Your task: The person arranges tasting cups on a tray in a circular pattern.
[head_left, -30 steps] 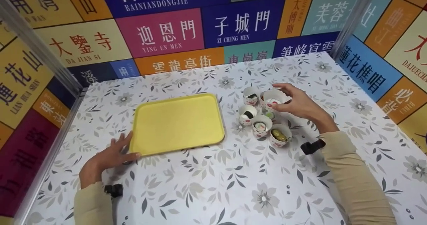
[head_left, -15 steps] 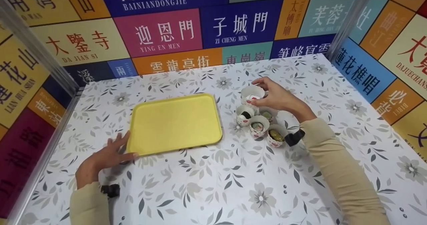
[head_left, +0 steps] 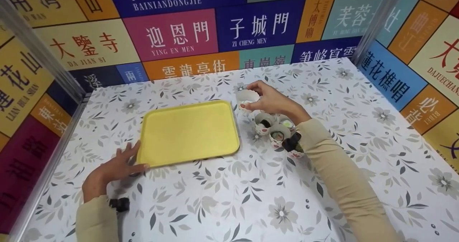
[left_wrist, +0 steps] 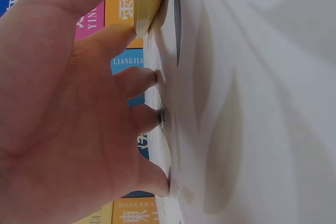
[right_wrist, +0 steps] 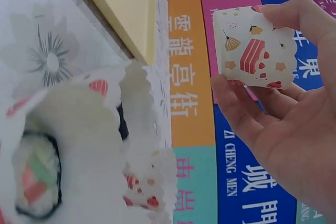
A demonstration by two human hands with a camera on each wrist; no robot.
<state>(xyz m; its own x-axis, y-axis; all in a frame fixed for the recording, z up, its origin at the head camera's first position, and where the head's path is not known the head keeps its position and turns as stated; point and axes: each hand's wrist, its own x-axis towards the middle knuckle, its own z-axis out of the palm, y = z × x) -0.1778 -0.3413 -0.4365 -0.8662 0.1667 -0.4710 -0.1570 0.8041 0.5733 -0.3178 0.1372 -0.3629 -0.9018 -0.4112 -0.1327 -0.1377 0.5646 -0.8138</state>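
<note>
My right hand (head_left: 274,100) pinches a paper baking cup (head_left: 245,98) between thumb and fingers, just beyond the yellow tray's right back corner. In the right wrist view this printed cup (right_wrist: 254,48) has a scalloped rim and a cake-slice pattern. Something white shows inside it in the head view. At the tray's left front corner, my left hand (head_left: 118,166) is spread, thumb along the front edge. In the left wrist view, its index fingertip meets the yellow tray (left_wrist: 148,1) and the other fingertips rest on the table. Nothing lies on the yellow tray (head_left: 190,134).
Several more paper cups cluster right of the tray, under my right forearm. One holds a sushi roll (right_wrist: 39,177), another a black-and-white piece (head_left: 264,123). The black wrist camera (head_left: 292,141) hides part of the front cup (head_left: 297,155). Printed wall panels (head_left: 179,34) enclose the flowered table (head_left: 200,206).
My right hand has carried the paper cup leftward, away from the cluster and towards the tray. My left hand has stayed at the tray corner.
</note>
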